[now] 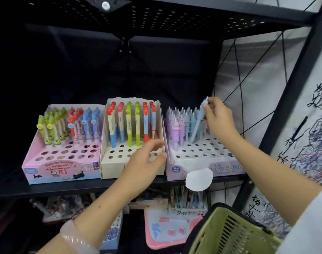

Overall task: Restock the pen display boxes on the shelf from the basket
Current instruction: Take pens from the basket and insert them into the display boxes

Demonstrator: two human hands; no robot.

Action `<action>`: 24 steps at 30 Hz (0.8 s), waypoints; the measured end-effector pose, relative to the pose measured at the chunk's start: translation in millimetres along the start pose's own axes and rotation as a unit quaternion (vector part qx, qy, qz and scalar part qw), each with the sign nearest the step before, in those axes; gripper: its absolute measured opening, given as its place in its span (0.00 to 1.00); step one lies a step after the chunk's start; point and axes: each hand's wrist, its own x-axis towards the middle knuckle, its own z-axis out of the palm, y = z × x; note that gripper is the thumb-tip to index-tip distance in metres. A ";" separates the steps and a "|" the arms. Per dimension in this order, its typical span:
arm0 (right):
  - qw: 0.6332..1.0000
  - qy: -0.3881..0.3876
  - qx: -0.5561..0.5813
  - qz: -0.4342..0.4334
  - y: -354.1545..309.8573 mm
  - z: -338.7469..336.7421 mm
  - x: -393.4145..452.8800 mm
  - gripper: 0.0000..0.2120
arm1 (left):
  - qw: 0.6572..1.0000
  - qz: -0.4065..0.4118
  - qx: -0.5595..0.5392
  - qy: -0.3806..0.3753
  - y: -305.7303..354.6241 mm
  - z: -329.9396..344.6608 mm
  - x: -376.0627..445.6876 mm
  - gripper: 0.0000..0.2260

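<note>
A light-blue unicorn pen (197,123) is pinched near its top by the right hand (218,116), tip lowered toward a hole in the unicorn display box (202,163); seating appears under way. The left hand (147,158), fingers loosely spread and holding nothing, hovers over the cream pen box (109,166); the green basket (231,233) sits lower right. Empty holes lie in front; standing pens crowd just behind; a straight downward push seems called for.

The shelf (46,189) was dark metal with a matt finish, and the panel above (175,17) was perforated sheet metal. The three display boxes (63,162) looked like printed cardboard (the middle one (112,167) plain and dull, with a ragged rim). The basket (235,233) was slotted green plastic. A smooth, pale bracelet (74,235) looked glossy.
</note>
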 end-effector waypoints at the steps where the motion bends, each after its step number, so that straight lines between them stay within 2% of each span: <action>1: 1.000 -0.010 0.011 -0.004 -1.2 2.8 -0.6 0.13 | 1.000 -0.003 0.000 -0.001 -0.4 0.7 -0.1 0.11; 7: 0.999 -0.048 -0.002 -0.017 -4.2 9.6 4.3 0.13 | 1.000 -0.011 0.001 -0.006 -0.2 2.6 -0.7 0.11; 12: 0.989 -0.129 -0.065 0.018 2.1 19.2 -0.1 0.13 | 1.000 -0.005 0.001 -0.006 1.9 3.2 -3.5 0.12; 15: 0.966 -0.216 -0.138 0.033 4.1 18.4 -6.0 0.15 | 1.000 0.003 -0.003 -0.003 3.3 2.8 -6.1 0.12; 17: 0.958 -0.244 -0.149 0.035 6.8 17.2 -12.0 0.17 | 1.000 0.006 -0.014 -0.002 5.3 3.1 -9.4 0.12; 21: 0.958 -0.223 -0.178 0.013 3.8 1.8 -24.6 0.22 | 0.999 0.015 -0.028 -0.007 9.8 11.6 -23.3 0.12; 24: 0.978 -0.168 -0.126 0.001 -8.6 -18.8 -45.2 0.15 | 0.998 0.022 -0.060 -0.029 8.6 27.3 -41.2 0.11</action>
